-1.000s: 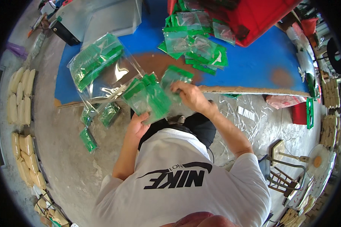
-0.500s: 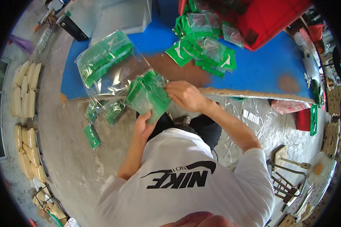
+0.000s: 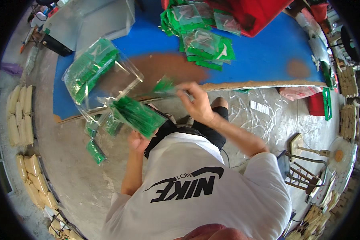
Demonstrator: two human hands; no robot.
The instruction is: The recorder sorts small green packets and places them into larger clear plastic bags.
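Cannot see most fingers of the left hand (image 3: 139, 142) beneath the stack of green packets (image 3: 137, 119), nor count its layers. Can make out only a smear of the single packet (image 3: 163, 85) by the right hand (image 3: 197, 105), near the front edge of the tabletop (image 3: 264, 60); cannot tell grip from near-touch. Lose the tabletop's far edge past the picture's top, along with upper parts of the red bin (image 3: 258, 14) and, toward the left, the translucent box (image 3: 108, 24). Cannot identify the faint contents of the packet pile (image 3: 207, 45), partly cut off beside the red bin.
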